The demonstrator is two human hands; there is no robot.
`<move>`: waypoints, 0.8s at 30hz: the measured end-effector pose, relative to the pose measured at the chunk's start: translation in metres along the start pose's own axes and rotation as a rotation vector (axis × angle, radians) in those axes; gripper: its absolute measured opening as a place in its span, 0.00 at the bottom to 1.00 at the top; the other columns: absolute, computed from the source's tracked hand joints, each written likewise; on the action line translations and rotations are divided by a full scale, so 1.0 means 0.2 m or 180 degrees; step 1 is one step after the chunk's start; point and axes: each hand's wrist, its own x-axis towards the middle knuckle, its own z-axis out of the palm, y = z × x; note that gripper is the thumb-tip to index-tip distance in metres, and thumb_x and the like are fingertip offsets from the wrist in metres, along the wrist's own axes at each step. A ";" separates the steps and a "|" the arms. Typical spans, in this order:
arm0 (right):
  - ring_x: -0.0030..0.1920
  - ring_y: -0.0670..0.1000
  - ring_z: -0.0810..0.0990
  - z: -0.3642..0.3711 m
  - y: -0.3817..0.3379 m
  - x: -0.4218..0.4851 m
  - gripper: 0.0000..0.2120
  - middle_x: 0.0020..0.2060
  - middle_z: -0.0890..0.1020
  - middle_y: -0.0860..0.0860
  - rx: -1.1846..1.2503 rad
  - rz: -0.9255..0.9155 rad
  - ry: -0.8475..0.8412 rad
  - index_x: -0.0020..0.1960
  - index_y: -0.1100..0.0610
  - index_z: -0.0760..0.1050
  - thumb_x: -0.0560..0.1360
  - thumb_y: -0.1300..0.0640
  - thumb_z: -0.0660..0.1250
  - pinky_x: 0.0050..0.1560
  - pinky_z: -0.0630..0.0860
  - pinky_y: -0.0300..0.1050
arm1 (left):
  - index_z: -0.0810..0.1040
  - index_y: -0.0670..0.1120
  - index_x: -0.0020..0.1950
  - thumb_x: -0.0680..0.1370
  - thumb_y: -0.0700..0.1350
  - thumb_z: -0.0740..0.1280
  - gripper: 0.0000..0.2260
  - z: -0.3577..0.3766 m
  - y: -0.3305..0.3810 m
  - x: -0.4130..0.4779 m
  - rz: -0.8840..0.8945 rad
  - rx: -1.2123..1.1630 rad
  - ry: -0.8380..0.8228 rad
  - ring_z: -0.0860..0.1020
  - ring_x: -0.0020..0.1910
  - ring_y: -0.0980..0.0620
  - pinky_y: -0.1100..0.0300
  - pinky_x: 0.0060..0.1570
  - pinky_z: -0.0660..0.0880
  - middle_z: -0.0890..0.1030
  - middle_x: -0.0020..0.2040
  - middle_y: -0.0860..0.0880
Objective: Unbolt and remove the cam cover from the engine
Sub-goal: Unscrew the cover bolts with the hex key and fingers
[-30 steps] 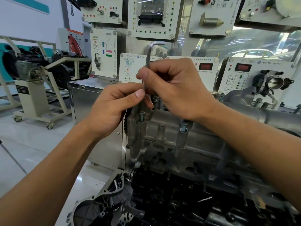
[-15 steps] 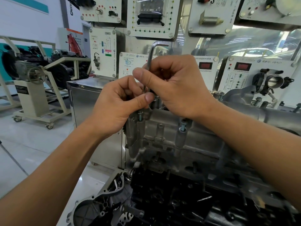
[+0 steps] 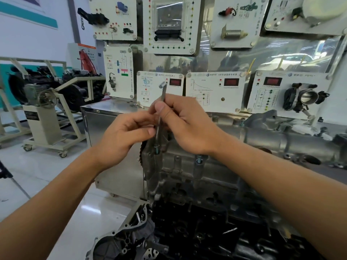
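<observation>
The cam cover (image 3: 180, 166) is dull grey metal, a bit rough and grubby. The bent key (image 3: 163, 98) is smooth grey metal. The cabinet (image 3: 105, 128) is shiny steel (almost like a mirror). The floor (image 3: 37, 175) is glossy.

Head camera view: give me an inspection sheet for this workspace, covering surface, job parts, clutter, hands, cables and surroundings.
Surface: steel cabinet behind the engine; pale tiled floor.
Job's things: cam cover in place on the engine; hex key stands upright over a corner bolt that looks partly backed out; second bolt also raised.
Clutter: loose aluminium casting at lower left.
Hands: left hand and right hand both pinch the hex key's shaft.
Cables: nothing seen.
Surroundings: wall of training panels; wheeled stand carrying machinery at left.
</observation>
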 end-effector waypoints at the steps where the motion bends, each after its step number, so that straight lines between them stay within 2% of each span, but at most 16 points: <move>1: 0.38 0.53 0.76 0.00 -0.01 0.00 0.13 0.37 0.80 0.57 -0.0058 0.0012 -0.0018 0.49 0.67 0.78 0.84 0.60 0.58 0.41 0.74 0.49 | 0.78 0.38 0.61 0.72 0.42 0.69 0.18 -0.01 0.01 -0.01 0.0015 0.0260 -0.0061 0.80 0.60 0.40 0.49 0.65 0.74 0.83 0.57 0.37; 4: 0.40 0.55 0.77 0.00 -0.03 -0.01 0.13 0.39 0.80 0.58 -0.0164 0.0022 -0.0116 0.49 0.66 0.77 0.84 0.60 0.57 0.45 0.73 0.55 | 0.79 0.40 0.61 0.71 0.47 0.71 0.20 0.00 0.02 -0.07 0.0072 0.0553 -0.0011 0.79 0.64 0.47 0.54 0.68 0.72 0.83 0.59 0.45; 7: 0.41 0.57 0.77 0.01 -0.05 0.00 0.13 0.39 0.79 0.58 -0.0228 0.0064 -0.0193 0.49 0.66 0.76 0.84 0.59 0.57 0.45 0.73 0.58 | 0.80 0.45 0.61 0.69 0.48 0.75 0.21 0.03 0.03 -0.12 0.0044 0.0913 0.0322 0.79 0.64 0.51 0.52 0.68 0.73 0.83 0.61 0.50; 9: 0.40 0.57 0.76 0.00 -0.04 -0.01 0.13 0.39 0.79 0.58 -0.0192 0.0071 -0.0147 0.48 0.66 0.75 0.84 0.59 0.57 0.45 0.73 0.58 | 0.81 0.51 0.57 0.69 0.42 0.79 0.18 0.06 0.04 -0.12 0.0007 0.1516 0.0624 0.80 0.60 0.56 0.57 0.62 0.76 0.82 0.60 0.56; 11: 0.39 0.56 0.76 -0.01 -0.04 -0.01 0.13 0.37 0.79 0.56 -0.0138 0.0072 -0.0111 0.47 0.65 0.75 0.84 0.59 0.58 0.44 0.73 0.58 | 0.81 0.58 0.52 0.68 0.38 0.79 0.20 0.10 0.05 -0.12 -0.0062 0.1920 0.0920 0.79 0.55 0.63 0.64 0.51 0.78 0.80 0.56 0.62; 13: 0.37 0.55 0.75 -0.02 -0.04 -0.02 0.12 0.36 0.78 0.54 -0.0052 0.0093 -0.0076 0.46 0.64 0.75 0.83 0.60 0.58 0.42 0.73 0.57 | 0.79 0.62 0.48 0.66 0.38 0.80 0.21 0.13 0.07 -0.11 -0.0174 0.2088 0.1111 0.79 0.50 0.68 0.68 0.44 0.75 0.80 0.52 0.67; 15: 0.37 0.55 0.76 -0.02 -0.04 -0.02 0.12 0.35 0.78 0.55 0.0047 0.0157 0.0021 0.46 0.65 0.75 0.83 0.60 0.59 0.41 0.74 0.57 | 0.77 0.63 0.46 0.66 0.39 0.81 0.22 0.15 0.09 -0.10 -0.0249 0.2201 0.1181 0.78 0.48 0.72 0.71 0.43 0.71 0.80 0.49 0.70; 18: 0.36 0.55 0.76 -0.02 -0.03 -0.02 0.13 0.34 0.78 0.55 0.0153 0.0252 0.0141 0.45 0.64 0.75 0.83 0.58 0.59 0.40 0.74 0.57 | 0.79 0.61 0.47 0.66 0.38 0.81 0.21 0.17 0.10 -0.10 -0.0321 0.2312 0.1146 0.78 0.49 0.71 0.72 0.43 0.71 0.81 0.46 0.65; 21: 0.33 0.53 0.74 -0.01 -0.02 -0.02 0.13 0.32 0.76 0.53 0.0235 0.0282 0.0277 0.43 0.63 0.74 0.83 0.58 0.59 0.37 0.74 0.56 | 0.82 0.54 0.50 0.66 0.38 0.81 0.18 0.17 0.10 -0.09 -0.0423 0.2507 0.1124 0.79 0.46 0.66 0.70 0.47 0.71 0.82 0.47 0.61; 24: 0.33 0.53 0.75 -0.01 -0.01 -0.02 0.13 0.32 0.77 0.54 0.0303 0.0301 0.0357 0.42 0.61 0.73 0.83 0.57 0.59 0.36 0.74 0.56 | 0.80 0.57 0.49 0.67 0.39 0.80 0.18 0.17 0.13 -0.10 -0.0479 0.2474 0.1125 0.77 0.45 0.67 0.70 0.46 0.71 0.81 0.47 0.63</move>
